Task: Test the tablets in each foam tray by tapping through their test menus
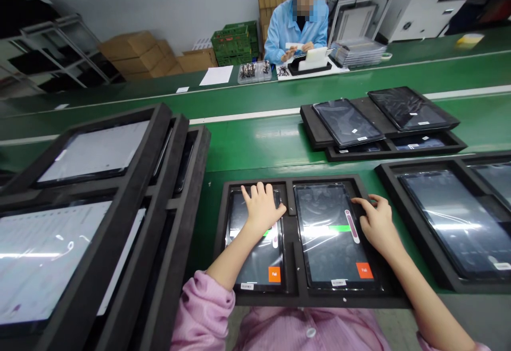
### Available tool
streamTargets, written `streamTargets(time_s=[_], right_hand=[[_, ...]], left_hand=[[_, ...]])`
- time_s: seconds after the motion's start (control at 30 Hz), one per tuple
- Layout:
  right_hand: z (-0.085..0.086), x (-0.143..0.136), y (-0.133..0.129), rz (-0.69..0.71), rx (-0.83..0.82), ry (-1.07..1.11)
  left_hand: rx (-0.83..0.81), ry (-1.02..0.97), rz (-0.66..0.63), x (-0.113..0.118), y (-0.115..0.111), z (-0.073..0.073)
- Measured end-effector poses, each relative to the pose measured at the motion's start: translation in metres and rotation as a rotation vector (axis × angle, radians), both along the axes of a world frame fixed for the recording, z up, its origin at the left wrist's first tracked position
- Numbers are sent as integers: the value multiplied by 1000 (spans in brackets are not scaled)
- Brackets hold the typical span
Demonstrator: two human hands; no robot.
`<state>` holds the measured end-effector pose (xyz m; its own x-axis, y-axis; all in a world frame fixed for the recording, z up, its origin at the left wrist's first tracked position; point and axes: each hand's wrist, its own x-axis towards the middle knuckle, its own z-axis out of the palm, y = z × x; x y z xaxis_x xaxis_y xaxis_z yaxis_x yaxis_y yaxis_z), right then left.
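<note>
A black foam tray (293,234) in front of me holds two tablets side by side. My left hand (259,207) lies spread over the upper part of the left tablet (255,266), covering much of its screen. At the upper right edge of the right tablet (325,255), my right hand (377,223) has its fingers apart and curved, with the fingertips at the tablet's side and the tray's edge. Both screens are dark, each showing a volume slider, a green patch and an orange square marked "Fail". A white label sits at the bottom of each tablet.
Stacked foam trays with tablets (99,148) rise at the left. Another tray (431,266) lies at the right, and stacked trays (315,127) stand behind it. Across the green bench (255,143), a co-worker in a blue coat (275,26) handles parts beside a clear box (254,74).
</note>
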<state>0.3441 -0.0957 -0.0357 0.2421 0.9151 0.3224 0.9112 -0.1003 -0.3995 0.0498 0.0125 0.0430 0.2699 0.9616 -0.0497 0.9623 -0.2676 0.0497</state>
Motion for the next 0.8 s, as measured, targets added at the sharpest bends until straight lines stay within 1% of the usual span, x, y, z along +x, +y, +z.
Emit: streamTargets(time_s=[0.5, 0.8], right_hand=[[1, -3, 1, -7, -18, 9], [-1, -1, 1, -12, -21, 16]], left_hand=[[-9, 0, -5, -3, 2, 2], [-21, 7, -7, -3, 2, 4]])
